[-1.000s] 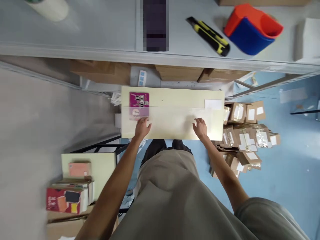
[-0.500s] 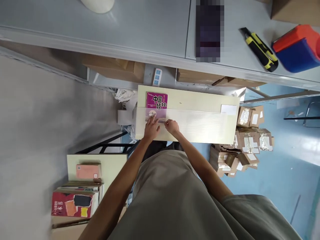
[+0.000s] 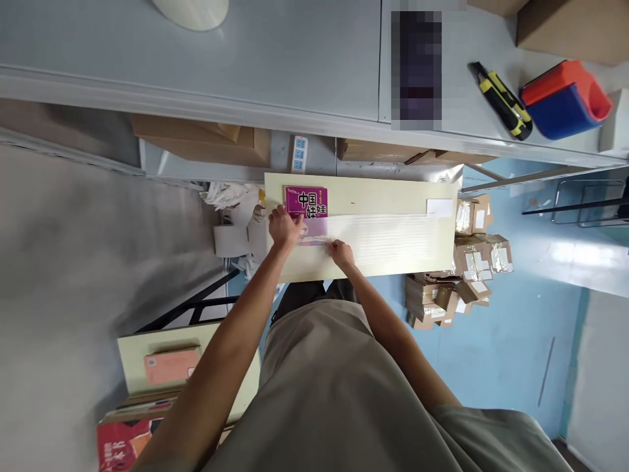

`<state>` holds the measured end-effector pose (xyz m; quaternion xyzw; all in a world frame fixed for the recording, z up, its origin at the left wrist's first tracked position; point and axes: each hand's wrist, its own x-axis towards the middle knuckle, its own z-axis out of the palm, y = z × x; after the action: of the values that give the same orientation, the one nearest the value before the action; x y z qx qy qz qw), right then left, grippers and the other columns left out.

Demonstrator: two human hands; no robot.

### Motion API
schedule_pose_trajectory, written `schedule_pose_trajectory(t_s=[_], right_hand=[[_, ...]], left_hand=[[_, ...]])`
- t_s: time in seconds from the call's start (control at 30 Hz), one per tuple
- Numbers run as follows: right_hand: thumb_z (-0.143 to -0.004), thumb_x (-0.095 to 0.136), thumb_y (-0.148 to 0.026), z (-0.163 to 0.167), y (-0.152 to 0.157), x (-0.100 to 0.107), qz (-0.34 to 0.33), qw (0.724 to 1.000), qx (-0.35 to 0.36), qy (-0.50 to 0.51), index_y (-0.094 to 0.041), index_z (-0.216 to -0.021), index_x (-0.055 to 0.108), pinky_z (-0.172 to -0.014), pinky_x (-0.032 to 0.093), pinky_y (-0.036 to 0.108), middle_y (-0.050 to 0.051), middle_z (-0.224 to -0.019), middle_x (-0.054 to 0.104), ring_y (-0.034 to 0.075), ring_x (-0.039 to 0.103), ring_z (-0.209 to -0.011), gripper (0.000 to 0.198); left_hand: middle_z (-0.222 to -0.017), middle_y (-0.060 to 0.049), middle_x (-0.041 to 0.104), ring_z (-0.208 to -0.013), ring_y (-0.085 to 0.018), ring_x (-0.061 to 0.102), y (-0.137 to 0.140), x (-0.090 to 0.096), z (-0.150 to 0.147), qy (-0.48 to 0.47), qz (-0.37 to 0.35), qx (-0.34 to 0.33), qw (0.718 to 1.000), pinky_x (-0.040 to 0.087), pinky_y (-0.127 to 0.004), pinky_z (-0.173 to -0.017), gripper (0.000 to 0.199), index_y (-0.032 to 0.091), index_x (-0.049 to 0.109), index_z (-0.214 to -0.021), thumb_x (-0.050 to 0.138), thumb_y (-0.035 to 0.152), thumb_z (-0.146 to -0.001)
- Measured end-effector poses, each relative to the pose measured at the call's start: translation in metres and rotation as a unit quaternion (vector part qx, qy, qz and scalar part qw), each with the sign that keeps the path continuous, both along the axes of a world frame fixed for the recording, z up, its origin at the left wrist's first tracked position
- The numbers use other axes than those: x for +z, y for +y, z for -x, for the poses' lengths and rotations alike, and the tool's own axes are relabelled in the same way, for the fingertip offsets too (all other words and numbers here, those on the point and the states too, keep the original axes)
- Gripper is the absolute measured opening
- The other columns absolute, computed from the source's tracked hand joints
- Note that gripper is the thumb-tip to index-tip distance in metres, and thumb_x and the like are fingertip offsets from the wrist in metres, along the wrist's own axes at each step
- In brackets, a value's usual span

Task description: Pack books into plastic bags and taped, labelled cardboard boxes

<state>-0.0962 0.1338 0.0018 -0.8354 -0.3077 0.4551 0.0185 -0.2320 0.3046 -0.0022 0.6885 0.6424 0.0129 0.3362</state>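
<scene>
A purple book [image 3: 318,196] lies cover up near the left end of a pale yellow tabletop [image 3: 378,193]. Clear plastic film [image 3: 388,237] stretches across its lower part and on to the right. My left hand [image 3: 285,227] is at the book's lower left edge, with curled fingers and the thumb over the cover; it seems to grip the film's left end there, though the fingertips partly hide it. Just right of the book's lower corner, my right hand [image 3: 343,254] is closed, pinching the film's lower edge.
A white label [image 3: 439,207] is at the tabletop's right end. Beyond stands a grey bench with a utility knife [image 3: 504,99] and a red and blue tape dispenser [image 3: 563,99]. Cartons [image 3: 474,255] are stacked at right. On a lower surface at left lies a pink book [image 3: 170,364].
My left hand has shifted from the middle of the cover to the book's left edge, and its fingers have curled. My right hand stays closed near the book's lower right corner. The view has tilted slightly.
</scene>
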Motion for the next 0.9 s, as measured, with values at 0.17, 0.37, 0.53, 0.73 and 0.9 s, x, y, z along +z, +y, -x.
schedule_pose_trajectory(t_s=[0.17,0.37,0.53,0.73,0.9], right_hand=[[-0.121,0.053,-0.038,0.004,-0.005,-0.002,-0.012,1.0,-0.007,0.005,-0.024,-0.116,0.074,-0.092,0.054,0.033,0.01,-0.112,0.086,0.029,0.079,-0.108,0.026],[-0.117,0.055,-0.027,0.006,-0.01,-0.007,-0.031,0.999,-0.016,0.026,-0.023,-0.119,0.069,-0.102,0.054,0.035,0.013,-0.127,0.084,0.03,0.077,-0.119,0.015],[-0.116,0.058,-0.028,0.003,-0.009,-0.011,-0.051,0.996,-0.023,0.074,-0.023,-0.12,0.067,-0.106,0.056,0.038,0.015,-0.128,0.082,0.031,0.077,-0.124,0.011],[-0.119,0.045,-0.039,-0.049,-0.029,-0.004,-0.107,0.967,-0.049,0.228,-0.024,-0.128,0.068,-0.099,0.061,0.031,0.01,-0.123,0.086,0.02,0.081,-0.114,0.029],[-0.119,0.019,-0.066,-0.159,-0.097,0.014,-0.182,0.867,-0.254,0.389,-0.021,-0.144,0.066,-0.105,0.064,0.037,0.018,-0.137,0.083,0.025,0.081,-0.125,0.07]], left_hand=[[-0.119,-0.027,0.082,-0.118,-0.042,0.077,0.041,-0.008,-0.008,-0.007,0.113,0.058,0.992,0.059,-0.049,-0.102,0.049,0.008,0.076,-0.114,0.092,0.04,-0.081],[-0.102,-0.008,0.081,-0.1,-0.025,0.073,0.078,0.004,-0.01,-0.09,0.039,0.028,0.995,0.057,-0.036,-0.1,0.016,0.016,0.075,-0.096,0.078,0.029,-0.087],[-0.122,-0.01,0.074,-0.111,-0.026,0.073,0.063,0.069,-0.024,-0.149,-0.154,-0.039,0.976,0.055,-0.039,-0.109,0.016,0.019,0.075,-0.11,0.073,0.026,-0.096],[-0.117,-0.008,0.077,-0.111,-0.026,0.074,-0.021,0.145,-0.044,-0.185,-0.152,-0.025,0.971,0.059,-0.036,-0.102,0.027,0.022,0.074,-0.112,0.077,0.045,-0.098],[-0.103,-0.008,0.081,-0.094,-0.025,0.077,-0.105,0.116,-0.093,-0.313,0.089,0.119,0.938,0.062,-0.034,-0.085,0.06,0.021,0.076,-0.107,0.089,0.072,-0.077]])
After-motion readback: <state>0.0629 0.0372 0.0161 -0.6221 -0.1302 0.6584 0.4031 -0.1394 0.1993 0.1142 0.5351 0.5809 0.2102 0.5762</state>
